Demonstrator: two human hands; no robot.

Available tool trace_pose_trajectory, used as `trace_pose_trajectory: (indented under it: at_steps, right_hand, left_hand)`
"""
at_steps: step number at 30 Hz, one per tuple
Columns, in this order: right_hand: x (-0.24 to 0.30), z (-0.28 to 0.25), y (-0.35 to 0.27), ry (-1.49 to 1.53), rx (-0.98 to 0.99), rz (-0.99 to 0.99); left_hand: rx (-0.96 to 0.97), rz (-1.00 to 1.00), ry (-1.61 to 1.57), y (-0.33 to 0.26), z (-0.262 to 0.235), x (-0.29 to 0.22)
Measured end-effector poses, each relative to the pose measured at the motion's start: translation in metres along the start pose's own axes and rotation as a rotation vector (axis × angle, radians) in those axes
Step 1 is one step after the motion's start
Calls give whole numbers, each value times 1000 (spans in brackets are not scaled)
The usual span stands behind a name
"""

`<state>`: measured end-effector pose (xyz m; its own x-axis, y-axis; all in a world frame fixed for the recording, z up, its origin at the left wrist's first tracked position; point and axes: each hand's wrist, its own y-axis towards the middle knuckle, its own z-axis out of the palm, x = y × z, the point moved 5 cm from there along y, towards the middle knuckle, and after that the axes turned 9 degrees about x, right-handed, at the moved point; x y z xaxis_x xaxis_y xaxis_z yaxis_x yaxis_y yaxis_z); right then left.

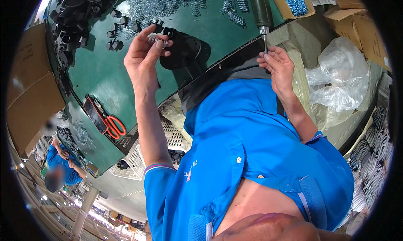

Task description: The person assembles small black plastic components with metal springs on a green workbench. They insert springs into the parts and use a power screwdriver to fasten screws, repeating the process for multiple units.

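My left hand pinches a small silver coil spring between thumb and fingers, just above a black plastic part. That part has a round base and an upright square post with a hole on top, and it stands near the table's front edge. My right hand is closed at the tip of the bit of a dark power screwdriver, which points down toward me. Whether a screw sits at the bit's tip is hidden by my fingers.
A heap of coil springs covers the back of the green table, with black plastic parts at left. Orange-handled scissors lie beside a phone. A carton of small metal pieces stands far right. Another person sits left.
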<state>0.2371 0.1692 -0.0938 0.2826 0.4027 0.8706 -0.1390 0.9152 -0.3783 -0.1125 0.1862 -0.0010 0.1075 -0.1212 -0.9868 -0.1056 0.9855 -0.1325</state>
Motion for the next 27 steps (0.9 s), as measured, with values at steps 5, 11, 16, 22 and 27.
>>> trace_pose_trajectory:
  at_steps: [5, 11, 16, 22, 27]
  right_hand:
    - [1, 4, -3, 52, -2, 3]
    - [3, 1, -1, 79, 1, 33]
    - [70, 18, -1, -619, -83, -446]
    - [74, 149, 24, -379, 631, -67]
    - [44, 178, 43, -189, 809, 214]
  left_hand:
    - [24, 2, 51, -7, 2, 0]
    - [54, -104, 15, -22, 21, 7]
    - [121, -69, -242, -32, 40, 7]
    - [113, 22, -205, -34, 42, 2]
    - [6, 72, -40, -38, 35, -5]
